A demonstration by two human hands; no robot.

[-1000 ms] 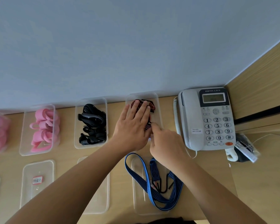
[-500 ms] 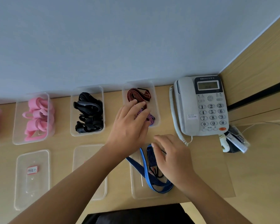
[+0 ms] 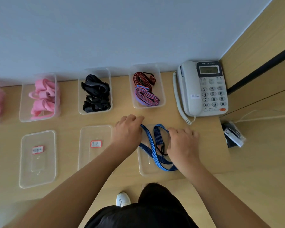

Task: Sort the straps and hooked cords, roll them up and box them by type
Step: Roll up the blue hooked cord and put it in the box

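Both hands are now leaving the far box (image 3: 147, 86), where the rolled pink-and-blue cord (image 3: 146, 97) lies against the red one (image 3: 142, 79), so that cord looks boxed and the blue hooked cord (image 3: 156, 150) is coming next. The left hand (image 3: 127, 132) is curling its fingers at the cord's far-left bend, and the right hand (image 3: 182, 143) is closing on its far-right loop. The cord is lying loose across a clear lid (image 3: 149, 168) at the desk's near edge, its long axis running roughly near to far, black hooks (image 3: 161, 149) mid-loop.
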